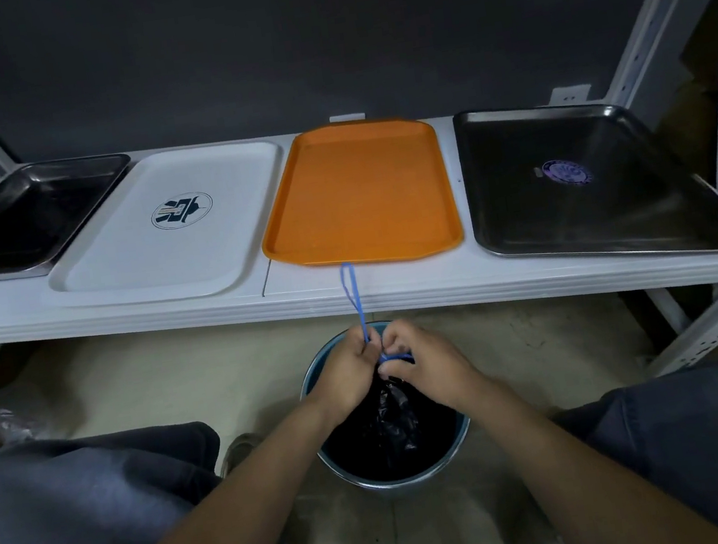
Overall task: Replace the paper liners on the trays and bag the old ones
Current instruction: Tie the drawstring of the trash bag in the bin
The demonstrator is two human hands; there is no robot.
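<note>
Both hands were closed and working. The left hand point(346, 372) pinched the blue drawstring point(353, 293) between thumb and fingers. The right hand point(425, 361) was curled round the gathered neck of the black bag point(392, 410), with a turn of the same cord lying by its fingers.

That bag looked like thin, soft, crinkly film. It was probably light if it held only paper, and slick enough to slide through a loose grip. The neck and the cord were the places to take it, because the film itself would likely stretch or tear. What it held was hidden.

The bag hung directly beneath the two hands, its body slumped inside the round bin point(396, 481), and the hands almost touched each other over the bin's far rim. From the left hand the drawstring's free loop ran up and away, its tip showing against the white shelf point(533, 275).

Beyond the hands, the orange tray point(357, 193) sat straight ahead, just past that loop. The white tray point(171, 261) lay ahead and to the left. A dark metal tray point(17, 218) sat farther left again, and a second metal tray point(592, 202) ahead to the right. No loose paper could be made out on any of them.
</note>
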